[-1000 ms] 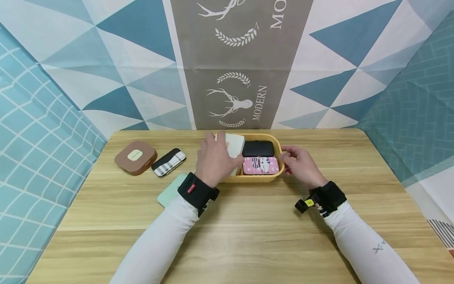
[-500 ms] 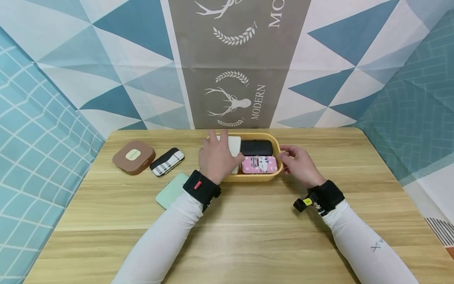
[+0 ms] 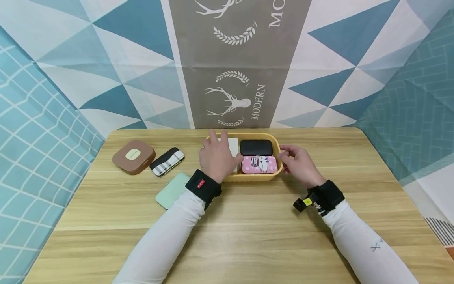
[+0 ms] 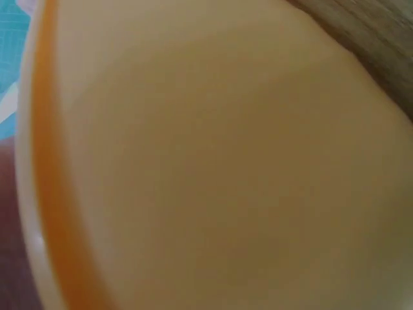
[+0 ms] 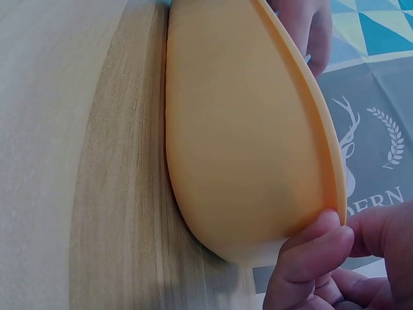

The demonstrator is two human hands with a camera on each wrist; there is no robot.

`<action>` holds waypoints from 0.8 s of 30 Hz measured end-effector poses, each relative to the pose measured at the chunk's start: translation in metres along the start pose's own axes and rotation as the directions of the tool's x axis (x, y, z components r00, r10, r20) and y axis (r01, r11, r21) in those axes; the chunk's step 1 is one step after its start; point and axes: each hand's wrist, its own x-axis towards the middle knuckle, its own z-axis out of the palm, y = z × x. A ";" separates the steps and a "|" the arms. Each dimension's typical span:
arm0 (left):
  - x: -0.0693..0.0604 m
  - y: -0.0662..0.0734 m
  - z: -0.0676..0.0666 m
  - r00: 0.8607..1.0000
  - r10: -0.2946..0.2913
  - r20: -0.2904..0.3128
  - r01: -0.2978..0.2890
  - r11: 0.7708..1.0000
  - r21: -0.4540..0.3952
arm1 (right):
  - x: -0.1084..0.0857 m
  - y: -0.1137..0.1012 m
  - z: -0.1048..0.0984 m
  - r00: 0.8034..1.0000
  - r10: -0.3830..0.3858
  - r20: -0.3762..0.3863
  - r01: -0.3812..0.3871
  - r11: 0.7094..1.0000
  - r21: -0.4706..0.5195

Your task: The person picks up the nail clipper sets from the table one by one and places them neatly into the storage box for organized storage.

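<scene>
A yellow oval basket (image 3: 255, 178) stands at the table's back edge. Inside its right half lie a black case (image 3: 256, 147) and, in front of that, a pink cartoon case (image 3: 259, 165). The left hand (image 3: 218, 159) reaches over the basket's left part, its fingers and thumb around a white box (image 3: 233, 146) that lies low inside and is mostly covered. With thumb and fingers the right hand (image 3: 299, 165) pinches the basket's right rim; the right wrist view shows these fingers (image 5: 316, 248) on the rim of the basket (image 5: 239, 129). Only the basket's outer wall (image 4: 226, 161) fills the left wrist view.
Left of the basket on the wooden table (image 3: 248, 232) lie a brown rounded case (image 3: 134, 157), a black and plaid case (image 3: 167, 161) and a mint green case (image 3: 172, 191), partly under the left forearm. A patterned cloth (image 3: 234, 55) hangs behind.
The white box, tilted and higher a second ago, has gone down and slightly left into the basket with the left hand on it. The right hand has kept its pinch on the rim.
</scene>
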 end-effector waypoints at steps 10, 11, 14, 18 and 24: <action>0.002 0.001 0.008 1.000 -0.015 0.018 0.015 0.999 0.029 | 0.000 0.000 0.000 1.000 0.003 0.003 -0.003 1.000 -0.012; 0.003 0.001 0.008 1.000 -0.017 0.020 0.016 0.999 0.033 | 0.000 0.000 0.000 1.000 0.002 0.002 -0.002 1.000 -0.013; 0.003 0.000 0.010 1.000 -0.019 0.024 0.018 0.999 0.043 | 0.000 -0.001 0.000 1.000 0.002 0.003 -0.002 1.000 -0.015; 0.004 0.000 0.011 0.999 -0.022 0.027 0.021 0.998 0.051 | 0.000 -0.002 0.000 1.000 0.002 0.005 -0.002 1.000 -0.013; 0.004 0.002 0.011 0.999 -0.028 0.034 0.026 0.998 0.059 | -0.001 -0.003 0.000 1.000 0.007 0.006 -0.007 1.000 -0.019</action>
